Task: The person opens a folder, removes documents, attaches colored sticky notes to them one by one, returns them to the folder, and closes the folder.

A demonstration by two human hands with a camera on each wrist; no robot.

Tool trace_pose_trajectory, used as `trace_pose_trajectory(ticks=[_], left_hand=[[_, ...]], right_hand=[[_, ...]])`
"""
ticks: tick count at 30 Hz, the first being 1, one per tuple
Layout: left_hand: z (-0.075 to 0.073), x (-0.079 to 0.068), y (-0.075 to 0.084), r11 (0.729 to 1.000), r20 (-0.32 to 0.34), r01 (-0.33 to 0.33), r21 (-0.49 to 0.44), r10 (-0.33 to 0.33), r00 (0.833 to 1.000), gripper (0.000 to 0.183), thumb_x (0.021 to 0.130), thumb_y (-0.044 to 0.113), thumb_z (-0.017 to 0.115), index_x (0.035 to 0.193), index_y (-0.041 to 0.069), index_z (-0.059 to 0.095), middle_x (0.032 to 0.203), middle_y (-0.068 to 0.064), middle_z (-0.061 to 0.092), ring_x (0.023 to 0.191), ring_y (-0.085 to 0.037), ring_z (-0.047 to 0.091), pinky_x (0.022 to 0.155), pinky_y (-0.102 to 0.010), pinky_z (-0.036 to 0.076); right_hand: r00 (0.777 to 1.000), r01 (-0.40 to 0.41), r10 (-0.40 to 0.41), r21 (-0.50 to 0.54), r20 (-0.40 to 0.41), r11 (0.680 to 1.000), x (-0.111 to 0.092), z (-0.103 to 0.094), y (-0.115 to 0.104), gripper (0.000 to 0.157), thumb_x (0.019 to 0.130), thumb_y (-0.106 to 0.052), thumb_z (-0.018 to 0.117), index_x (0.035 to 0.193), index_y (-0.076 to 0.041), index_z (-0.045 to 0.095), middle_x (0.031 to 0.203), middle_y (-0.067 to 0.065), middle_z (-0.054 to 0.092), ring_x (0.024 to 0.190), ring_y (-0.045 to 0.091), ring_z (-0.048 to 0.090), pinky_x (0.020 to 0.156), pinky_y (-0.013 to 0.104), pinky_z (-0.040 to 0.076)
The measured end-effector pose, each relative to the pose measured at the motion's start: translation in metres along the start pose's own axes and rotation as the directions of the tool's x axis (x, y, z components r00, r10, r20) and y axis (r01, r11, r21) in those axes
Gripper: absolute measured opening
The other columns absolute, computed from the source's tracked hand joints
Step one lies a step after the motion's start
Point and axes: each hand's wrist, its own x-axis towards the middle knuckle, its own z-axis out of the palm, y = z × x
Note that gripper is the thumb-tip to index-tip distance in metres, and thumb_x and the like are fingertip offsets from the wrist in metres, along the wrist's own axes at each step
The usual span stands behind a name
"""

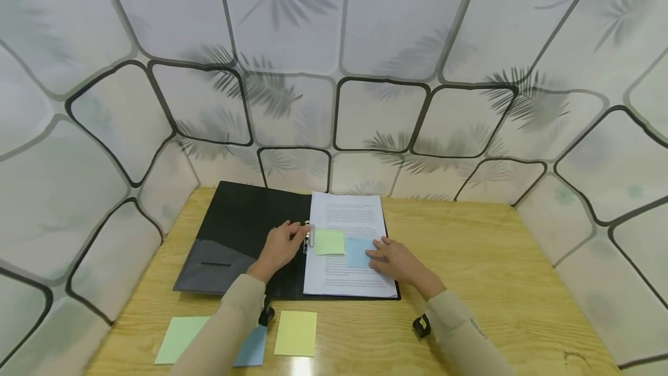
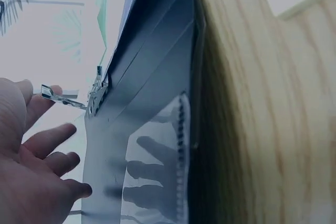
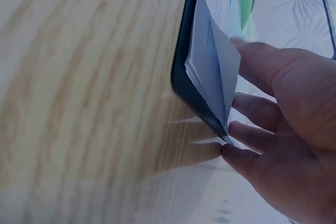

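Observation:
A black clip folder (image 1: 250, 208) lies spread on the table, a stack of printed sheets (image 1: 355, 213) on its right side. My left hand (image 1: 279, 248) is at the metal clip (image 1: 308, 238); in the left wrist view the clip's lever (image 2: 65, 99) stands raised between thumb and index finger. A green sticky note (image 1: 329, 242) lies on the top sheet beside the clip, with a blue sticky note (image 1: 358, 253) to its right. My right hand (image 1: 399, 260) rests its fingers on the sheets' right edge and the blue note. The right wrist view shows the top paper (image 3: 228, 72) lifting at that edge.
Near the front left lie a green paper pad (image 1: 180, 338), a blue pad (image 1: 251, 347) partly under the left sleeve, and a yellow pad (image 1: 296, 333). A patterned cloth wall (image 1: 381, 115) encloses the wooden table (image 1: 485, 260) at the back and sides.

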Motion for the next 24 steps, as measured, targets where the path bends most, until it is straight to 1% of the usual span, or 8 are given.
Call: trace_pose_trajectory(ticks=[3,5,8,13,17,21,24], left_hand=[[0.0009,0.0001,-0.0026,1.0,-0.006,0.017,-0.019,-0.017,1.0,0.039,0.108,0.031,0.063,0.13,0.003,0.075,0.141,-0.021,0.067,0.15,-0.048,0.043,0.123,-0.064,0.035],[0.0008,0.0005,-0.0043,1.0,-0.012,0.018,-0.023,-0.019,1.0,0.038,0.107,0.03,0.063,0.13,0.002,0.074,0.137,-0.02,0.07,0.149,-0.047,0.045,0.122,-0.062,0.037],[-0.0001,0.0014,-0.0058,0.999,-0.016,0.026,-0.02,-0.027,1.0,0.038,0.108,0.03,0.063,0.131,0.002,0.074,0.134,-0.019,0.072,0.148,-0.045,0.048,0.122,-0.06,0.039],[-0.0008,0.002,-0.0046,0.998,-0.001,0.053,-0.02,-0.053,0.999,0.041,0.109,0.034,0.061,0.135,0.004,0.072,0.139,-0.018,0.069,0.149,-0.043,0.047,0.122,-0.06,0.038],[0.0008,0.002,-0.0043,0.998,0.018,0.057,-0.006,-0.057,0.998,0.041,0.107,0.034,0.063,0.136,0.006,0.072,0.141,-0.017,0.069,0.151,-0.043,0.044,0.123,-0.061,0.037],[0.0006,0.0016,-0.0052,0.997,0.031,0.066,0.04,-0.067,0.997,0.041,0.103,0.035,0.069,0.134,0.01,0.074,0.143,-0.018,0.067,0.152,-0.046,0.042,0.122,-0.066,0.036],[-0.0004,0.0014,-0.0056,0.992,0.044,0.081,0.096,-0.085,0.995,0.041,0.1,0.035,0.073,0.134,0.012,0.075,0.149,-0.021,0.062,0.153,-0.05,0.038,0.123,-0.069,0.031]], right_hand=[[0.999,-0.041,0.041,0.008,0.024,0.999,-0.0006,0.0011,-0.0011,0.058,0.099,-0.041,0.074,0.143,-0.005,0.065,0.159,0.029,0.047,0.154,0.054,0.032,0.124,0.066,0.032],[0.998,-0.055,0.055,-0.012,0.042,0.998,0.0001,0.0028,-0.0015,0.07,0.095,-0.048,0.077,0.148,-0.006,0.061,0.161,0.028,0.044,0.155,0.054,0.029,0.123,0.067,0.031],[0.996,-0.068,0.07,-0.036,0.06,0.997,0.0011,0.0039,-0.0019,0.077,0.092,-0.05,0.08,0.153,-0.009,0.056,0.165,0.026,0.04,0.157,0.055,0.024,0.125,0.067,0.029],[0.995,-0.077,0.08,-0.046,0.059,0.996,0.0028,0.0006,-0.0019,0.077,0.092,-0.048,0.08,0.154,-0.01,0.055,0.167,0.025,0.038,0.157,0.055,0.023,0.125,0.067,0.028],[0.994,-0.082,0.084,-0.032,0.071,0.996,0.0025,-0.0019,-0.0022,0.078,0.092,-0.049,0.08,0.155,-0.01,0.054,0.167,0.025,0.036,0.157,0.054,0.023,0.125,0.067,0.029],[0.993,-0.088,0.09,-0.025,0.08,0.996,0.0023,-0.0019,-0.0023,0.079,0.093,-0.05,0.079,0.156,-0.01,0.053,0.168,0.025,0.035,0.158,0.052,0.023,0.125,0.066,0.029],[0.992,-0.093,0.094,-0.021,0.087,0.995,0.0024,-0.0006,-0.0014,0.079,0.093,-0.049,0.079,0.156,-0.009,0.052,0.168,0.025,0.034,0.158,0.052,0.023,0.126,0.065,0.029]])
